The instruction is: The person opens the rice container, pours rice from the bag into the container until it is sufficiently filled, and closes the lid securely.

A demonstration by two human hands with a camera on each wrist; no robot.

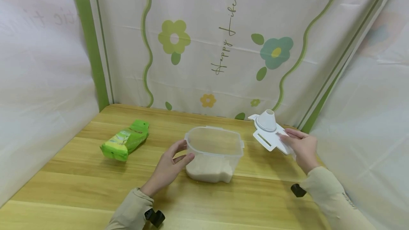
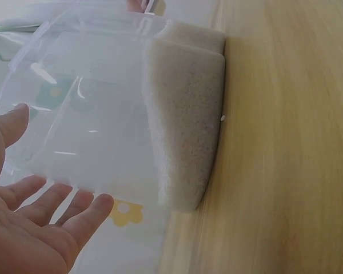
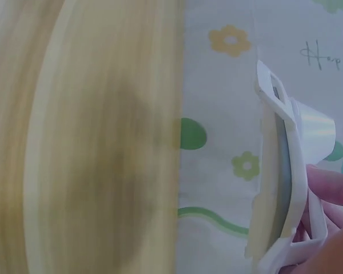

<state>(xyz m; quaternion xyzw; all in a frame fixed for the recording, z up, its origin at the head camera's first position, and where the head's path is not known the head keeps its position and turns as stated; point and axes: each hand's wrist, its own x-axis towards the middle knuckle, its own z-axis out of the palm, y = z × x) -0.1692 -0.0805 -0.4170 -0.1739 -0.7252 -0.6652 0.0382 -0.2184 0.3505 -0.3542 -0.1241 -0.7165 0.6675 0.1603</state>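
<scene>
A clear plastic container point(image 1: 213, 152) stands upright on the wooden table without its lid, its lower part filled with white rice point(image 2: 186, 114). My left hand point(image 1: 170, 166) is at the container's left side, thumb and fingers spread around its wall near the rim. To the right, my right hand point(image 1: 301, 148) pinches a white lid point(image 1: 271, 138) by its near right edge. The lid has a cone-shaped spout point(image 1: 266, 120) on top and side latches that stick out. It is held up above the table, and the right wrist view shows it edge-on with a grey seal point(image 3: 283, 177).
A green plastic packet point(image 1: 126, 141) lies on the table point(image 1: 96, 184) at the left. A flower-patterned curtain point(image 1: 198, 45) hangs along the table's back edge, with more white sheets at both sides. A single white grain point(image 2: 222, 118) is beside the container.
</scene>
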